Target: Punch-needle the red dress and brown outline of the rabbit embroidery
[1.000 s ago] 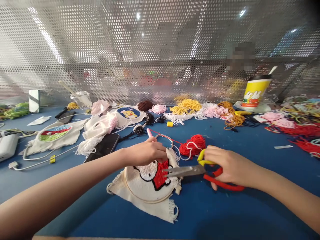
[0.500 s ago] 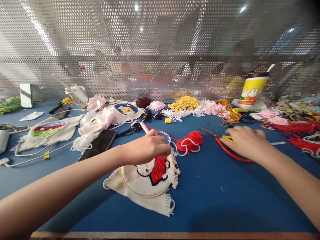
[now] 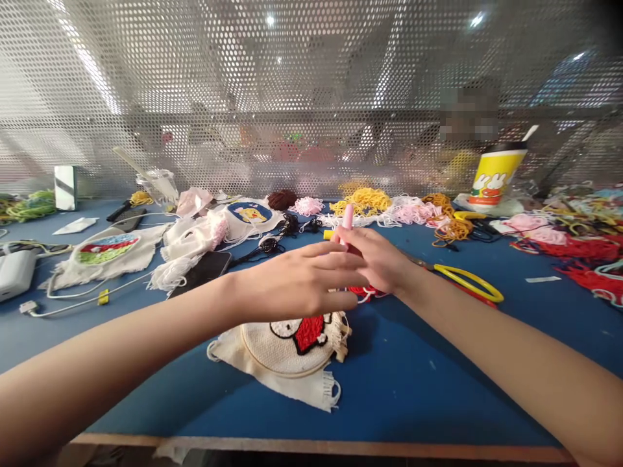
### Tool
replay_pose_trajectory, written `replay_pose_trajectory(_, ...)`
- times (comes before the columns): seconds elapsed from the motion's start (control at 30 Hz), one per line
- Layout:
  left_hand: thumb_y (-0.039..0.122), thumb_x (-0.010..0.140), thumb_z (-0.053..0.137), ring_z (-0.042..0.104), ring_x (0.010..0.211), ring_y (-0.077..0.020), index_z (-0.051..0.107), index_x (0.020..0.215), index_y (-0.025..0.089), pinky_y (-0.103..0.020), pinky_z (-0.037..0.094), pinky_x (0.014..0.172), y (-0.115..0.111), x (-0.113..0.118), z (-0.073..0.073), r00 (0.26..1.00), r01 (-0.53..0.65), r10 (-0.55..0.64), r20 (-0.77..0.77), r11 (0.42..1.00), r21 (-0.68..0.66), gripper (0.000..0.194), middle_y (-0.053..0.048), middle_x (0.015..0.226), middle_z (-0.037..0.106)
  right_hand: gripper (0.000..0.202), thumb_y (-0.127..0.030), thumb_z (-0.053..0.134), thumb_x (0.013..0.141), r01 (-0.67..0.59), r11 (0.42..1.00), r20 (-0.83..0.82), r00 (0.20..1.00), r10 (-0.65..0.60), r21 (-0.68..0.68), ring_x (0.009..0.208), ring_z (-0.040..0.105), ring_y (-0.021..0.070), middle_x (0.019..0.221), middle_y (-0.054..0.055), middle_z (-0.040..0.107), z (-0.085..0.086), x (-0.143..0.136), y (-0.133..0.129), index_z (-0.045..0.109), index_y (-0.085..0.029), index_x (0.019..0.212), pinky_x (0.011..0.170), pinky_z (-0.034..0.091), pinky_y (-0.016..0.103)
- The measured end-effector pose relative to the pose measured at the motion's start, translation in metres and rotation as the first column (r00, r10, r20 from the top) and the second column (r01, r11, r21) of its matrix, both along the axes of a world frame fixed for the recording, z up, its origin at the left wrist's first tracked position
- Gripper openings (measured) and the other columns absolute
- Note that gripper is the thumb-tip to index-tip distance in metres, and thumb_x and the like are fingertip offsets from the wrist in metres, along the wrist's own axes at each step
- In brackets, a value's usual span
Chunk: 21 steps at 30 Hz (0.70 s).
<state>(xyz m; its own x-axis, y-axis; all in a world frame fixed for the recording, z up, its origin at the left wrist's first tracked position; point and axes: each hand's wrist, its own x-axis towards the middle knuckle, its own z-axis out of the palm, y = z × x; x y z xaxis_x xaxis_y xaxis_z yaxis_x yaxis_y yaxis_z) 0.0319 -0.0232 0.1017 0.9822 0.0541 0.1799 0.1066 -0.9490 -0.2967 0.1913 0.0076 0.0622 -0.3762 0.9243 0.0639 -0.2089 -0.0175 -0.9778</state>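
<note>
My two hands meet above the blue table (image 3: 413, 389), just over the embroidery hoop (image 3: 287, 347). The hoop holds cream cloth with a tufted white and red cartoon figure. My right hand (image 3: 379, 263) grips a pink punch needle (image 3: 347, 220), which stands upright. My left hand (image 3: 302, 282) has its fingers stretched out and touches the right hand at the needle. A red yarn bundle (image 3: 363, 293) lies mostly hidden under the hands. The scissors (image 3: 470, 283), with yellow and red handles, lie on the table right of my right wrist.
A phone (image 3: 202, 269) and finished patches (image 3: 104, 250) lie at left with a white charger and cable (image 3: 17, 272). Yarn heaps in yellow, pink and red (image 3: 370, 204) line the back. A yellow cup (image 3: 496, 175) stands at back right before a perforated metal screen.
My right hand left the scissors on the table and came left to take the pink needle. My left hand rose off the hoop and opened its fingers.
</note>
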Motion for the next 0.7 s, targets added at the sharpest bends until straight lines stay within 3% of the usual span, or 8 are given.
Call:
replay_pose_trajectory(0.07, 0.014, 0.085, 0.029, 0.03, 0.119, -0.02, 0.051, 0.098, 0.014, -0.035, 0.025, 0.098, 0.002, -0.011, -0.003, 0.988, -0.077, 0.093, 0.12, 0.988, -0.137, 0.026, -0.009, 0.123, 0.045, 0.027, -0.039, 0.053, 0.071, 0.048, 0.999, -0.044, 0.998, -0.047, 0.011, 0.043, 0.037, 0.0043, 0.047, -0.005, 0.044, -0.003, 0.004, 0.004, 0.05, -0.016, 0.056, 0.042, 0.032, 0.018)
replay_pose_trajectory(0.13, 0.013, 0.084, 0.032, 0.031, 0.118, -0.0192, 0.049, 0.1, 0.013, -0.035, 0.029, 0.096, 0.004, -0.019, -0.008, 0.943, -0.157, 0.248, 0.221, 0.919, -0.36, 0.023, -0.013, 0.123, 0.043, 0.025, -0.039, 0.053, 0.071, 0.086, 0.996, -0.077, 0.993, -0.085, 0.018, 0.042, 0.036, 0.0042, 0.045, -0.005, 0.045, -0.005, 0.007, 0.006, 0.051, -0.016, 0.058, 0.043, 0.032, 0.018)
replay_pose_trajectory(0.2, 0.013, 0.082, 0.035, 0.038, 0.112, -0.0193, 0.047, 0.101, 0.011, -0.037, 0.032, 0.093, 0.007, -0.023, -0.015, 0.862, -0.215, 0.438, 0.257, 0.774, -0.596, 0.023, -0.015, 0.117, 0.046, 0.023, -0.038, 0.055, 0.07, 0.108, 0.994, -0.097, 0.99, -0.106, 0.025, 0.042, 0.039, 0.0048, 0.045, -0.003, 0.05, -0.006, 0.01, 0.007, 0.053, -0.017, 0.061, 0.044, 0.034, 0.019)
replay_pose_trajectory(0.27, 0.017, 0.082, 0.035, 0.047, 0.104, -0.0188, 0.045, 0.102, 0.01, -0.037, 0.038, 0.088, 0.01, -0.022, -0.022, 0.815, -0.236, 0.543, 0.204, 0.632, -0.738, 0.023, -0.015, 0.109, 0.051, 0.021, -0.037, 0.057, 0.068, 0.117, 0.993, -0.112, 0.987, -0.113, 0.035, 0.044, 0.042, 0.0057, 0.048, -0.002, 0.054, -0.006, 0.01, 0.007, 0.055, -0.017, 0.064, 0.045, 0.035, 0.02)
replay_pose_trajectory(0.37, 0.021, 0.084, 0.031, 0.057, 0.09, -0.014, 0.043, 0.102, 0.011, -0.028, 0.047, 0.076, 0.011, -0.018, -0.029, 0.847, -0.219, 0.525, 0.087, 0.492, -0.843, 0.023, -0.011, 0.099, 0.059, 0.02, -0.037, 0.058, 0.068, 0.131, 0.99, -0.131, 0.984, -0.124, 0.045, 0.045, 0.044, 0.006, 0.051, 0.0, 0.058, -0.006, 0.009, 0.005, 0.057, -0.017, 0.066, 0.047, 0.037, 0.02)
replay_pose_trajectory(0.43, 0.018, 0.085, 0.029, 0.059, 0.084, -0.0111, 0.04, 0.103, 0.012, -0.023, 0.049, 0.07, 0.01, -0.016, -0.033, 0.871, -0.208, 0.49, 0.035, 0.433, -0.877, 0.022, -0.009, 0.094, 0.062, 0.02, -0.037, 0.058, 0.068, 0.153, 0.987, -0.14, 0.979, -0.145, 0.044, 0.047, 0.045, 0.006, 0.053, 0.001, 0.059, -0.007, 0.01, 0.002, 0.058, -0.017, 0.066, 0.048, 0.038, 0.02)
replay_pose_trajectory(0.57, 0.008, 0.08, 0.03, 0.059, 0.08, -0.0129, 0.037, 0.105, 0.008, -0.026, 0.049, 0.067, 0.004, -0.017, -0.041, 0.848, -0.272, 0.529, -0.02, 0.404, -0.873, 0.026, -0.011, 0.09, 0.062, 0.021, -0.038, 0.06, 0.065, 0.23, 0.973, -0.166, 0.961, -0.223, 0.025, 0.048, 0.045, 0.006, 0.056, 0.001, 0.06, -0.016, 0.018, -0.005, 0.06, -0.018, 0.067, 0.049, 0.039, 0.021)
replay_pose_trajectory(0.7, 0.007, 0.075, 0.036, 0.052, 0.091, -0.0203, 0.05, 0.1, 0.01, -0.037, 0.041, 0.08, -0.006, -0.025, -0.05, 0.845, -0.355, 0.533, -0.046, 0.494, -0.794, 0.029, -0.013, 0.098, 0.057, 0.018, -0.036, 0.063, 0.063, 0.374, 0.927, -0.214, 0.905, -0.368, -0.013, 0.045, 0.042, 0.0043, 0.052, -0.003, 0.055, -0.031, 0.033, -0.006, 0.06, -0.019, 0.063, 0.047, 0.038, 0.019)
